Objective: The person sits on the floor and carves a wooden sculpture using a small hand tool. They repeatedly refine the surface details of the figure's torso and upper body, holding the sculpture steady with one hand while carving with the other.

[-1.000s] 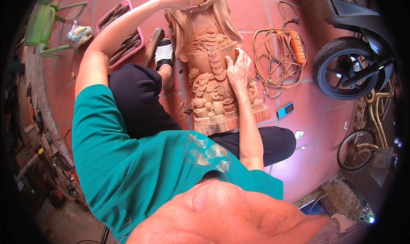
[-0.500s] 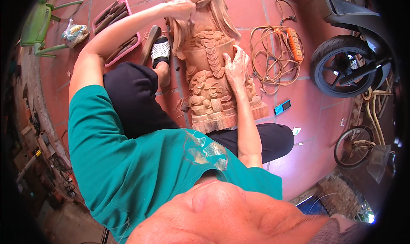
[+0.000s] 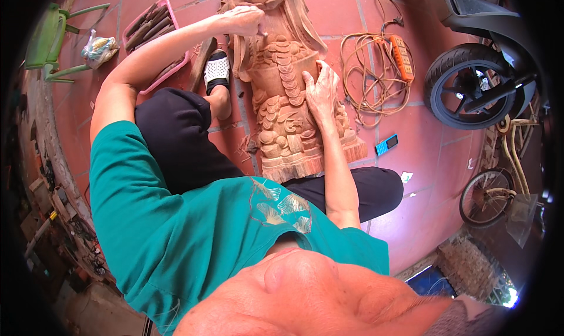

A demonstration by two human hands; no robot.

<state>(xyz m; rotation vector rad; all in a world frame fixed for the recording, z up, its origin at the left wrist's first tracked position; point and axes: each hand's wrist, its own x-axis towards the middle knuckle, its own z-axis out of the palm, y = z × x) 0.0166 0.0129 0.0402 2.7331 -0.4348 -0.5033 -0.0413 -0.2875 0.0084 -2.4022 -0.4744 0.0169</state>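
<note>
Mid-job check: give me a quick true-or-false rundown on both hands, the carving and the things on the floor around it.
1. The right hand rests on the wooden carving. True.
2. The left hand lies flat on the floor with its fingers spread. False: it is curled shut over the carving; whether it grips something is hard to tell.
3. The blue phone lies to the right of the carving. True.
4. The orange power strip sits inside the pink basket. False: it lies on the floor to the right of the carving, beside a looped cord.
5. The basket holds dark, elongated pieces. True.
</note>
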